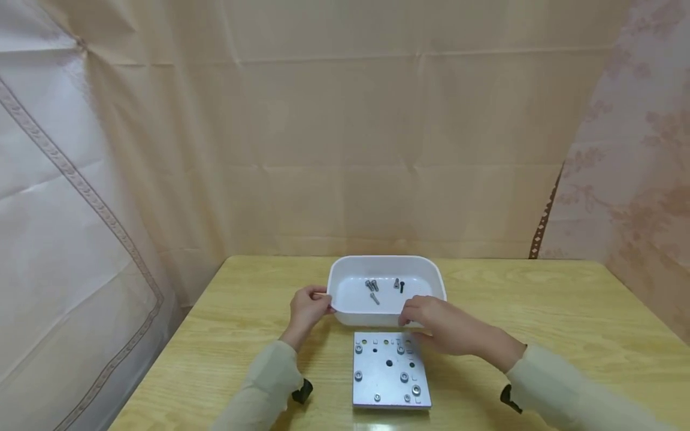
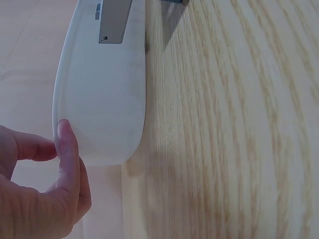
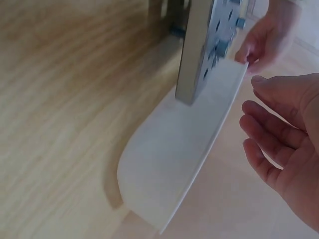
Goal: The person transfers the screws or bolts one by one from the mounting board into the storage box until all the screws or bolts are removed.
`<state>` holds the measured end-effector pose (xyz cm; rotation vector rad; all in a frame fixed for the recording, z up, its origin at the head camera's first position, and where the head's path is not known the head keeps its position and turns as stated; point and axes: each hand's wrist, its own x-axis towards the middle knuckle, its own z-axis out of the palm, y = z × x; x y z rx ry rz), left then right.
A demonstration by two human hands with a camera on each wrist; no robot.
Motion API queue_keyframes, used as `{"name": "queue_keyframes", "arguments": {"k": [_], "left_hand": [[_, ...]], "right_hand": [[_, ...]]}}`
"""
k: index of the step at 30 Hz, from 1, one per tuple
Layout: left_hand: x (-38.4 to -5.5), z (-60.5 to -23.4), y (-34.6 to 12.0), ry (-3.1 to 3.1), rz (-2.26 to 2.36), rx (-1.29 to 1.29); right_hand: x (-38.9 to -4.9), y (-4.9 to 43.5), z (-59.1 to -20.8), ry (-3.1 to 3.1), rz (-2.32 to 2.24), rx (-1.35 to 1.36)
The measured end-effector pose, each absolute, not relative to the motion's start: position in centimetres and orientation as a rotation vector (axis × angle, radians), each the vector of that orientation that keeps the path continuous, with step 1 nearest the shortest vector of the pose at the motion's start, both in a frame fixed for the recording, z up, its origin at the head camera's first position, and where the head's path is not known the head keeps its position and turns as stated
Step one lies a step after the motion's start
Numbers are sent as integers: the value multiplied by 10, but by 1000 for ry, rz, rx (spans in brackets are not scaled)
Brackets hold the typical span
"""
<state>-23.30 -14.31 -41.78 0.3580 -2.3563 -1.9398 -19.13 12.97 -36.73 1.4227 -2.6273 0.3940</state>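
My left hand (image 1: 308, 310) pinches the rim of a white plastic tub (image 1: 366, 320) at its left front corner. In the left wrist view, the thumb and fingers of the left hand (image 2: 47, 191) meet on either side of the tub's rim (image 2: 59, 74). Several silver socket-head screws (image 1: 374, 298) and a black screw (image 1: 401, 288) lie inside the tub. My right hand (image 1: 444, 326) hovers by the tub's front right. In the right wrist view, the right hand's (image 3: 289, 129) fingers are loosely bent and hold nothing.
In front of the tub, a silver metal plate (image 1: 380, 374) bears several screws and has open holes. Seen from the right wrist, the plate (image 3: 192, 64) is edge-on. A wooden table (image 1: 215, 365) is underneath, with beige cloth (image 1: 345, 131) hanging behind.
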Motion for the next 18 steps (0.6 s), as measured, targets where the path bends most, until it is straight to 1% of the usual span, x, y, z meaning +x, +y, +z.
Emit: {"name": "queue_keyframes", "arguments": {"k": [12,18], "left_hand": [[-233,-416,-143,-2375,-1932,368],[-233,-416,-144,-2387,-1925,376]], "right_hand": [[-160,132,-371,-2668,462,1449],[-152,135,-374,-2588,427,1503]]}}
